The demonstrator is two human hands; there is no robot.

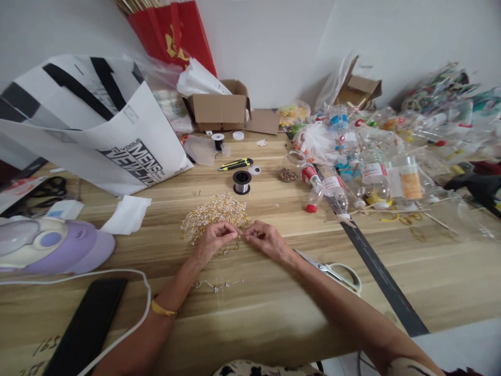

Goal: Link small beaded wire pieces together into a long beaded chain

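Observation:
My left hand (pixel 218 236) and my right hand (pixel 266 237) meet fingertip to fingertip over the wooden table, both closed in a pinch. From the left fingertips a thin gold beaded chain (pixel 226 251) trails down to the tabletop. Whatever sits between the right fingertips is too small to make out. Just behind the left hand spreads a heap of gold and clear beaded chain (pixel 215 211), partly covered by that hand. A separate short piece of beaded chain (pixel 219 286) lies nearer to me, between my forearms.
Scissors (pixel 332 270) lie beside my right forearm. Behind the heap are a wire spool (pixel 242 183), a yellow-black utility knife (pixel 235 164) and a bead jar (pixel 289 169). Plastic bottles (pixel 373 180) crowd the right. A purple device (pixel 62 245) and black phone (pixel 88 326) lie left.

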